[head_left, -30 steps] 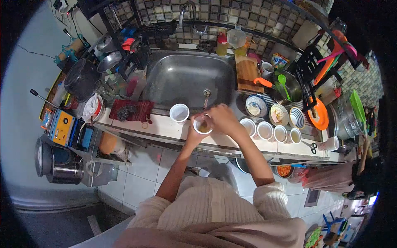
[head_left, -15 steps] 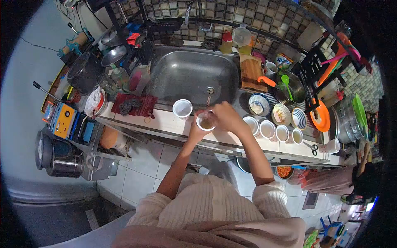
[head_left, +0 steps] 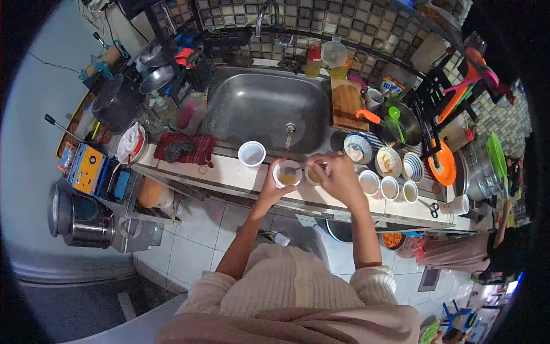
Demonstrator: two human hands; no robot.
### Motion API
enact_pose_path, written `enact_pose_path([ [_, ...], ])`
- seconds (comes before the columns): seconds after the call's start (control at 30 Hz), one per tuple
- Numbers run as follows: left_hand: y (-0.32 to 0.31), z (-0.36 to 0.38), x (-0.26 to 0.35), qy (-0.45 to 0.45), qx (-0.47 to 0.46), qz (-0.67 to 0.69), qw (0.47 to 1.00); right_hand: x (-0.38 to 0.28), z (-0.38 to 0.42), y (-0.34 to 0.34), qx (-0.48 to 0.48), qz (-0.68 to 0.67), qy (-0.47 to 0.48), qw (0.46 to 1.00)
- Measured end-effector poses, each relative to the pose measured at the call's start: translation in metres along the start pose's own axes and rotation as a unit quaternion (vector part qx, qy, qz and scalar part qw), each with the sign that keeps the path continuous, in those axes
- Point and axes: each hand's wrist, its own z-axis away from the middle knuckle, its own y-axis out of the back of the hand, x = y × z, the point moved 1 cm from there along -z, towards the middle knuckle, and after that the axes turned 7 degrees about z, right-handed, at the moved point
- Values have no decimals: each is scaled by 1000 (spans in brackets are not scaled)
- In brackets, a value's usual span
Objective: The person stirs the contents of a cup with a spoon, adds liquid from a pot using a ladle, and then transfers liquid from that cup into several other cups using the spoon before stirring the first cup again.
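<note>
My left hand (head_left: 271, 188) is wrapped round a white cup (head_left: 279, 182) at the counter's front edge, with brownish-yellow liquid in it. Pinched in my right hand (head_left: 338, 176) is a spoon (head_left: 297, 168), its end reaching into that cup. Another cup of yellowish liquid (head_left: 313, 176) stands just to the right, partly covered by my right fingers. A white cup (head_left: 252, 153) sits to the left of my left hand, apart from it. To the right of my right hand runs a row of white cups (head_left: 389, 188) with pale liquid in them.
Behind the cups lies a steel sink (head_left: 258, 106). Bowls (head_left: 389, 161), a pot with a green spoon (head_left: 408, 129) and a cutting board (head_left: 347, 103) are at the right. Scissors (head_left: 434, 210) lie near the front edge. A red cloth (head_left: 197, 150) with a dark scrubber (head_left: 179, 149) is left.
My right hand has shifted right and slightly nearer me, uncovering the spoon in the cup and the cup beside it. My left hand stays round its cup.
</note>
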Motion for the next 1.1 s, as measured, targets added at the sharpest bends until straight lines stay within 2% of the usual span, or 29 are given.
enact_pose_path([
  [0.07, 0, 0, -2, 2, 0, -13, 1000, 4, 0, -19, -19, 8, 31, 999],
  [0.13, 1, -2, 3, 11, 8, -55, 998, 10, -1, -43, -99, 4, 92, 991],
  [0.17, 1, -3, 8, 11, 8, -56, 998, 10, -4, -46, -129, 29, 89, 987],
  [0.3, 0, -5, 25, -32, 13, -127, 991, 18, -8, -58, -103, 88, 61, 989],
  [0.37, 0, -6, 25, -44, 9, -155, 987, 18, -9, -58, -97, 162, -15, 982],
  [0.4, 0, -5, 21, -45, 23, -149, 988, 17, -9, -57, -98, 162, -15, 982],
  [0.47, 0, -4, 15, -46, 37, -142, 988, 13, -11, -54, -104, 101, 26, 989],
  [0.6, -1, -3, 15, -29, 33, -108, 993, 20, -19, -60, -71, 74, 7, 995],
  [0.67, -2, -4, 17, -40, 38, -92, 994, 27, -19, -59, -117, 75, -19, 990],
  [0.8, -2, -4, 15, -22, 24, -89, 995, 22, -26, -54, -100, 36, 17, 994],
  [0.87, -2, -3, 16, -11, 28, -72, 997, 13, -27, -44, -155, 71, -45, 984],
  [0.97, -1, -3, 13, -2, 25, -53, 998, 22, -26, -50, -172, 46, -29, 984],
  [1.03, 0, -3, 14, -15, 25, -98, 995, 23, -27, -55, -152, 26, -32, 988],
  [1.1, -1, -3, 13, -10, 26, -81, 996, 22, -29, -53, -132, 7, -34, 991],
])
